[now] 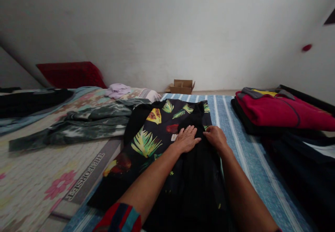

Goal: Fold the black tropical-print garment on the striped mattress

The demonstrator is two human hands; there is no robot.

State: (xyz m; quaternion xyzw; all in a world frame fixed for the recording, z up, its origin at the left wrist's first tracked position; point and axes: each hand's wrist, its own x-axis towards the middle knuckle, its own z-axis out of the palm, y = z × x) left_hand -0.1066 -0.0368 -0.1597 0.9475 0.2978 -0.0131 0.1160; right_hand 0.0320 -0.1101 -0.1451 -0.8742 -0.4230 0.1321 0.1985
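One bed (246, 155) under a blue-and-white striped sheet, spread across the middle and right of the view. One floral patterned cover (31, 176) lying along the left, printed with pink flowers and a strip of lettering. One black garment with a tropical leaf and fruit print (149, 137) laid flat on the striped sheet in the centre, its far end towards the wall, its near part folded over into plain black. One stack of folded clothes (277, 111) at the right edge, red piece on top, dark pieces beneath, well apart from the printed garment. One grey-green tie-dye garment (86, 123) stretched out to the left, just beside the printed one. One red pillow (70, 74) against the wall at far left. One small cardboard box (182, 86) on the floor by the wall beyond the bed. One pale lilac cloth (117, 90) bunched near the pillow. Two hands: left hand (187, 138) flat, fingers spread, pressing on the black fabric; right hand (216, 136) just beside it, fingers curled down onto the same fabric, grip not discernible.
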